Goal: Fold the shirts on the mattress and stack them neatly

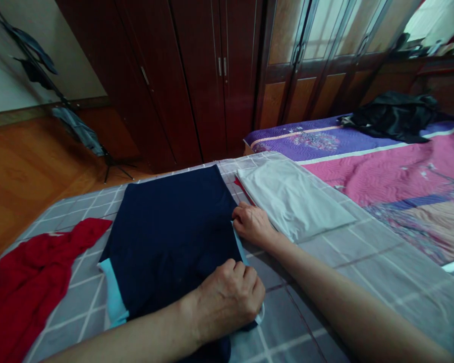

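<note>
A navy shirt (pixel 170 227) with light blue side panels lies spread flat on the checked grey bedspread (pixel 287 307). My left hand (pixel 230 290) reaches across its lower part, fingers closed on the right edge near the bottom. Farther up that same edge, my right hand (pixel 252 222) pinches the cloth at the side. A little white or pale cloth shows just below my left hand. My left forearm covers some of the shirt's lower end. Right of the shirt is a folded white garment (pixel 291 194), with a strip of red cloth (pixel 244 190) peeking out from under its left edge.
Crumpled red clothing (pixel 34 282) lies at the left. Beyond the bedspread, a purple and pink quilt (pixel 393 171) carries a black jacket-like heap (pixel 397 113). Dark red wardrobes (pixel 212 91) stand behind. A clothes stand (pixel 62 98) is at the far left.
</note>
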`<state>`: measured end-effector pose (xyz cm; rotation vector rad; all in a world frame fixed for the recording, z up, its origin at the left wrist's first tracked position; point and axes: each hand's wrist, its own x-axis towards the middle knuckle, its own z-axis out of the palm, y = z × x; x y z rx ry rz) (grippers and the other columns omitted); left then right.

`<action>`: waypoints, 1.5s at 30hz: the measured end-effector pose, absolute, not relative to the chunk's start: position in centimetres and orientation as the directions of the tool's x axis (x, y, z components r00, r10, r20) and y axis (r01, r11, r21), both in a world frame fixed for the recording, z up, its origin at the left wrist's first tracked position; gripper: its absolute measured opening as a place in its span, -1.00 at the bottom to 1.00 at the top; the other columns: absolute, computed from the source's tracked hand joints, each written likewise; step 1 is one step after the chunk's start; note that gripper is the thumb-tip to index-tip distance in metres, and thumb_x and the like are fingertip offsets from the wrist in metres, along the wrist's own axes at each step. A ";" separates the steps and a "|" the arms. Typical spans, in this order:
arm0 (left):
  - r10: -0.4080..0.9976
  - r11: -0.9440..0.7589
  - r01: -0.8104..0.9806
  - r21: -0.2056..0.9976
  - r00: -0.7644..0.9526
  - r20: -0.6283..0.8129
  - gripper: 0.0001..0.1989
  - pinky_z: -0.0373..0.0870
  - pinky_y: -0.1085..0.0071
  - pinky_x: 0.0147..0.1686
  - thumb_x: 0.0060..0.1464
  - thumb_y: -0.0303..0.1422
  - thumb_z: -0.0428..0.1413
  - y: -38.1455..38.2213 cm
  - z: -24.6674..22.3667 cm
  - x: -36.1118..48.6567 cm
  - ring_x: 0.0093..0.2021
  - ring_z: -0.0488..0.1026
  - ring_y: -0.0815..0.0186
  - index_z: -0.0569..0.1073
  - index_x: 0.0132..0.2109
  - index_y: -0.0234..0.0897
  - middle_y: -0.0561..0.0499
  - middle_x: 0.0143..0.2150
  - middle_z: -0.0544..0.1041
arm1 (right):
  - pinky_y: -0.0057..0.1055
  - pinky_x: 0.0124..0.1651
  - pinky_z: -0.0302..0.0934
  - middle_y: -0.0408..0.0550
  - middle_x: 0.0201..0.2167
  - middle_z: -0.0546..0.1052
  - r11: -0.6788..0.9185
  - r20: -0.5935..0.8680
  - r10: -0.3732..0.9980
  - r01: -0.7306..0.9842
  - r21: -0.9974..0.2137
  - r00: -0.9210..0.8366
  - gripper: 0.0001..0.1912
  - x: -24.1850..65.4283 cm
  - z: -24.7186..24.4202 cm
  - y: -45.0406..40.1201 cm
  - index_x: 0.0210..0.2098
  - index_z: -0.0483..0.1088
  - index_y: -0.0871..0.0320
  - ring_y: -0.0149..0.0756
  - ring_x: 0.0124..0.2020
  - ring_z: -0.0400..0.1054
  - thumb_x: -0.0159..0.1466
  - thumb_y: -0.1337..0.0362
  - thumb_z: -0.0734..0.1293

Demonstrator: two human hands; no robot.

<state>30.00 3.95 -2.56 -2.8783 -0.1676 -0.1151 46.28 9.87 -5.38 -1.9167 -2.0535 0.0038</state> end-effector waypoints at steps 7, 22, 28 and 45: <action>0.196 -0.941 0.215 -0.262 0.976 0.095 -0.90 0.23 0.36 -0.59 0.13 -0.54 -0.05 3.6 -3.0 30.2 -0.48 0.38 0.24 0.31 -0.32 -0.32 0.00 -0.44 0.38 | -0.48 -0.33 0.10 -0.09 -0.30 0.54 0.065 0.134 0.991 0.935 -0.349 -0.019 -0.73 47.0 -4.6 10.4 -0.29 0.52 0.10 -0.34 -0.32 0.40 0.25 0.22 0.19; 0.143 -0.988 0.142 0.065 0.990 -0.002 -0.93 0.35 0.39 -0.47 0.15 -0.52 -0.02 3.0 -1.6 30.6 -0.34 0.42 0.26 0.34 -0.24 -0.31 -0.01 -0.31 0.44 | -0.47 -0.30 0.10 -0.09 -0.30 0.48 0.126 0.095 0.990 0.933 -0.336 -0.100 -0.80 47.4 -4.5 10.3 -0.37 0.50 0.12 -0.34 -0.31 0.37 0.19 0.11 0.34; 0.087 -0.964 0.102 0.247 0.994 -0.073 -0.91 0.37 0.39 -0.26 0.16 -0.43 0.04 3.9 0.2 28.8 -0.22 0.40 0.27 0.39 -0.18 -0.30 -0.03 -0.23 0.46 | -0.45 -0.33 0.11 -0.10 -0.30 0.46 0.129 0.113 0.988 0.952 -0.278 -0.101 -0.82 47.2 -4.6 10.1 -0.35 0.47 0.12 -0.34 -0.35 0.36 0.23 0.16 0.30; 0.731 -0.682 0.693 0.232 0.655 0.192 -0.83 0.39 0.33 -0.11 0.20 -0.46 0.00 0.7 -0.7 10.4 -0.13 0.41 0.29 0.45 -0.11 -0.26 -0.06 -0.14 0.45 | 0.03 0.22 -0.03 0.32 0.27 0.09 0.425 0.227 0.891 0.897 -0.121 -0.392 -0.31 45.7 -7.0 9.9 0.24 0.10 0.32 0.09 0.29 -0.08 0.28 -0.01 0.20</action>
